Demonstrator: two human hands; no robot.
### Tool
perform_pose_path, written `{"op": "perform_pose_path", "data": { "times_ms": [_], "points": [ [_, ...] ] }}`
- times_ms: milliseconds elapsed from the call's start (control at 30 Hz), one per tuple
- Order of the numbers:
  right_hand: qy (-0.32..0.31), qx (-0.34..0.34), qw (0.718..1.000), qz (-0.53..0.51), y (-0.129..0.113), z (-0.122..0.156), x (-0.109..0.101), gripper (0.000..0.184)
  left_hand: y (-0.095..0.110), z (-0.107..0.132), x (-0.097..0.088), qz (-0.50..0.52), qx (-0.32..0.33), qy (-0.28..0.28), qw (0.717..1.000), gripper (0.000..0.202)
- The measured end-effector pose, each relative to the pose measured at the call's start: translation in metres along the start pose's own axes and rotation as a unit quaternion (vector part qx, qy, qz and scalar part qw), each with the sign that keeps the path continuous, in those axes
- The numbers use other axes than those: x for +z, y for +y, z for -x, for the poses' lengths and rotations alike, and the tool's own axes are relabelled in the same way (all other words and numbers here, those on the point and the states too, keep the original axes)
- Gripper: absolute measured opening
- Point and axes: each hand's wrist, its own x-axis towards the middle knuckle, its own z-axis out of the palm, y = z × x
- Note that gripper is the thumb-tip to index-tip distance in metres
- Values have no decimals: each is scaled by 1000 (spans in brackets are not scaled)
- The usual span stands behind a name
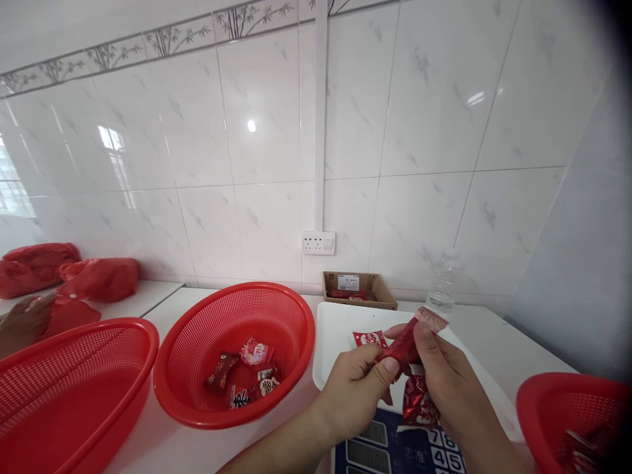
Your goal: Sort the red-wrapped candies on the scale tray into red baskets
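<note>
Above a weighing scale, both hands pinch a small red snack packet by its ends. My left hand closes on its lower left end, thumb on top. My right hand grips the pale upper right end between thumb and fingers. Just below sits a shiny red packet, partly covered by my right hand; whether that hand touches it I cannot tell. Behind my left fingers, another red-and-white packet shows over the scale's white tray. The blue keypad is partly hidden under my hands.
A red basket to the left holds several wrapped packets. Other red baskets stand at far left and right. Behind are a cardboard box and a clear bottle. Another person's hand touches red bags.
</note>
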Motion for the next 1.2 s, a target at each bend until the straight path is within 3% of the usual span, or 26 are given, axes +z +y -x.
{"op": "perform_pose_path", "data": {
  "times_ms": [400,967,1200],
  "points": [
    [36,-4,999,14,-1,-1,-1,54,-3,1,0,-3,-6,-4,1000,43],
    [-65,13,998,-7,-3,2,5,46,0,0,2,7,6,6,1000,43],
    [-73,-9,995,71,-1,0,6,47,1,-2,3,21,9,9,1000,43]
  ]
}}
